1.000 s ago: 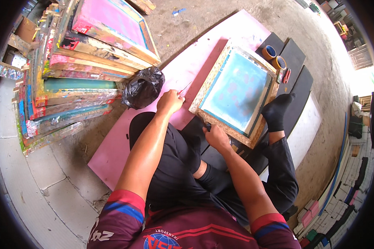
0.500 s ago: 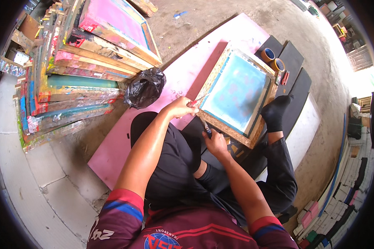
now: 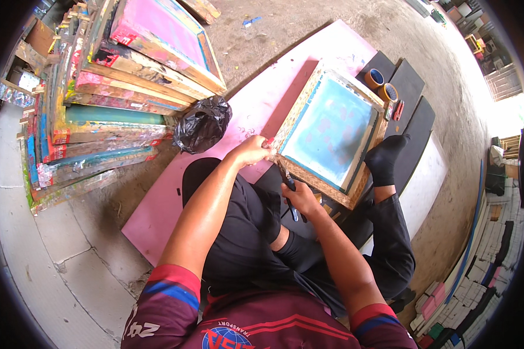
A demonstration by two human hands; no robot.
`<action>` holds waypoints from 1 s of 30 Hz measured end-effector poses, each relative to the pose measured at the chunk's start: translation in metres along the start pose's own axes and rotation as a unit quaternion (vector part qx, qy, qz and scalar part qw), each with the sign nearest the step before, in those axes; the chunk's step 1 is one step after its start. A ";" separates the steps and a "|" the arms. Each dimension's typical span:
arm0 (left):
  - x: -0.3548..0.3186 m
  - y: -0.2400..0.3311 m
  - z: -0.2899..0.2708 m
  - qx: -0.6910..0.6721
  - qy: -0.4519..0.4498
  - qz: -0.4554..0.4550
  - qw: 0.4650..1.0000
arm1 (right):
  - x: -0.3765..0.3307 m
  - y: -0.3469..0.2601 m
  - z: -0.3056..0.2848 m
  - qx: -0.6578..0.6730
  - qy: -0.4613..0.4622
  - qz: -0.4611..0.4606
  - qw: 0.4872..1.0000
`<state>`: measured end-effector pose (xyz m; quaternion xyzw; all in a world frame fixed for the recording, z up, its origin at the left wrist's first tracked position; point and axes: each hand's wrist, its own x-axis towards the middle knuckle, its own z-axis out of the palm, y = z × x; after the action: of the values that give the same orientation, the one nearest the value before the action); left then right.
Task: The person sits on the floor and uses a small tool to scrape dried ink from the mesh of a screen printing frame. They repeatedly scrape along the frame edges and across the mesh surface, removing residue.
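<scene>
A screen-printing frame (image 3: 347, 200) with wooden sides and blue mesh lies tilted in front of me. My left hand (image 3: 251, 150) is closed around its near left corner, beside a small red patch. A pair of pliers (image 3: 284, 174) with dark jaws is gripped in my right hand (image 3: 301, 196), and its handles stick out below my fingers. The jaws reach up to the frame's near edge, close to that corner. Whether they bite on anything is too small to see.
Many paint-stained frames (image 3: 140, 81) are stacked at the left, beside a black plastic bag (image 3: 202, 124). Two tape rolls (image 3: 374, 78) and a red-handled tool (image 3: 398, 110) lie beyond the frame on dark boards (image 3: 406, 81). A pink board (image 3: 163, 215) lies underneath. My socked foot (image 3: 385, 160) rests at the frame's right side.
My right hand has shifted slightly left and up, with the pliers' jaws turned more upright and their handles now showing below. My left hand stays at the frame's corner.
</scene>
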<state>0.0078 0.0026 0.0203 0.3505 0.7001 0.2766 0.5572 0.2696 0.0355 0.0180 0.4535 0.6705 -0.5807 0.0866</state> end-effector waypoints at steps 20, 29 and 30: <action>-0.008 0.017 -0.015 0.195 0.230 -0.100 0.948 | 0.032 0.002 -0.007 -0.175 0.032 0.007 0.984; -0.013 0.029 -0.011 0.199 0.197 -0.084 0.956 | 0.000 -0.040 0.005 -0.234 0.094 0.071 0.965; -0.013 0.030 -0.011 0.197 0.197 -0.079 0.957 | 0.000 -0.041 0.005 -0.240 0.094 0.068 0.964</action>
<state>0.0039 0.0103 0.0542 0.3352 0.8622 0.1519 0.3481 0.2387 0.0343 0.0452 0.5166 0.7628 -0.3502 0.1693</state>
